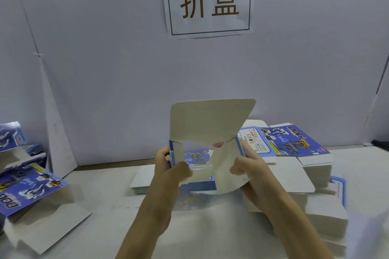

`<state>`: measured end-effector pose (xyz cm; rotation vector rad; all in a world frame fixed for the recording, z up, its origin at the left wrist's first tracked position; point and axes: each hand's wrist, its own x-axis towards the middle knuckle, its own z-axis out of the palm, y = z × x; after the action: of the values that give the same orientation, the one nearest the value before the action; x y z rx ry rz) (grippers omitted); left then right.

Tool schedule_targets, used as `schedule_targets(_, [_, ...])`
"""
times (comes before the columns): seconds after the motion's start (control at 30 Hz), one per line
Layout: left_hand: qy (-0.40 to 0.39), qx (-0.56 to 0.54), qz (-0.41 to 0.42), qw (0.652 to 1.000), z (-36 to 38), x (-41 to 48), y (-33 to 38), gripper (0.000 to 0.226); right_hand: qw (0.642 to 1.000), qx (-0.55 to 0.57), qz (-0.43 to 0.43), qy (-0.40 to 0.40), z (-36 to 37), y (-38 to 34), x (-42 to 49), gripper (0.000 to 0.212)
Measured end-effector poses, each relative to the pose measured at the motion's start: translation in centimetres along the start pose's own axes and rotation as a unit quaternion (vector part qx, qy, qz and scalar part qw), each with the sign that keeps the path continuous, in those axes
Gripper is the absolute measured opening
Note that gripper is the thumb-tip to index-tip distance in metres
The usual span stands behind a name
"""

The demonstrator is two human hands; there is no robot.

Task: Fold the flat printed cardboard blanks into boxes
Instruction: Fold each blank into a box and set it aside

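You hold the half-folded box [210,124] in the middle of the frame, lifted clear of the table [109,206], its open side turned toward you. Its large lid flap stands upright with the plain white inner face showing, and the blue printed panel inside is visible through the opening.

Your left hand [168,166] grips the box's left wall. The thumb is curled across the front of the small left flap and pinches it against the fingers wrapped round the outside. Your right hand [250,166] holds the right flap, which tilts inward and down. The thumb presses on its white inner face, and the other fingers lie behind the card, mostly hidden. One fingertip shows in the gap at the base of the lid flap; you cannot tell whether those hidden fingers are spread or together.

Just behind and below the box, a stack of flat blanks [147,183] lies on the table, white flaps sticking out to the left. Toward the right of the frame is a taller pile of blanks [294,143], its top sheet blue with a printed dog. More white stacks [328,212] sit at lower right. At the left edge a heap of blue printed cartons [27,189] lies with white flaps open. A paper sign [208,0] hangs on the white wall [105,69] at the top centre.
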<state>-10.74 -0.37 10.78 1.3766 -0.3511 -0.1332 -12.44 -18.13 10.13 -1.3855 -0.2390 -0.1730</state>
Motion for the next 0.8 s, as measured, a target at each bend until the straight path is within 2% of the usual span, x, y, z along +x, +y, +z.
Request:
schedule_targets(0.07, [0.004, 0.014, 0.007, 1.0, -0.1, -0.1, 0.3, 0.046, 1.0, 0.004, -0.013, -0.007, 0.1, -0.3, -0.1, 0.055])
schedule_targets(0.13, [0.007, 0.016, 0.016, 1.0, -0.1, 0.0, 0.2, 0.034, 1.0, 0.004, -0.02, -0.001, 0.1, -0.3, -0.1, 0.051])
schedule_targets(0.23, [0.004, 0.06, 0.024, 0.998, 0.0, -0.1, 0.0, 0.046, 0.999, 0.008, -0.022, 0.029, 0.3, -0.3, -0.1, 0.046])
schedule_targets(0.3, [0.013, 0.057, 0.027, 0.998, 0.0, 0.0, 0.0, 0.04, 0.999, 0.008, -0.019, 0.033, 0.4, -0.3, -0.1, 0.047])
schedule_targets(0.47, [0.046, 0.065, 0.044, 0.996, -0.4, 0.3, -0.3, 0.046, 0.998, -0.022, -0.046, 0.032, 0.9, -0.3, -0.1, 0.052])
schedule_targets(0.53, [0.051, 0.048, 0.052, 0.996, -0.3, 0.2, -0.2, 0.041, 0.997, -0.009, -0.048, 0.067, 1.3, 0.0, 0.2, 0.051])
schedule_targets(0.6, [0.057, 0.017, 0.07, 0.996, 0.2, 0.0, 0.2, 0.059, 0.992, 0.025, -0.039, 0.121, 1.3, 0.1, 0.4, 0.039])
schedule_targets(0.73, [0.085, -0.024, 0.188, 0.978, 1.3, -0.3, 0.2, 0.07, 0.969, 0.103, -0.013, 0.224, 0.4, -0.1, 0.5, 0.019])
schedule_targets(0.8, [0.06, 0.018, 0.245, 0.968, 1.9, -0.8, -0.3, 0.074, 0.958, 0.131, -0.019, 0.252, 0.2, -0.3, 0.5, 0.012])
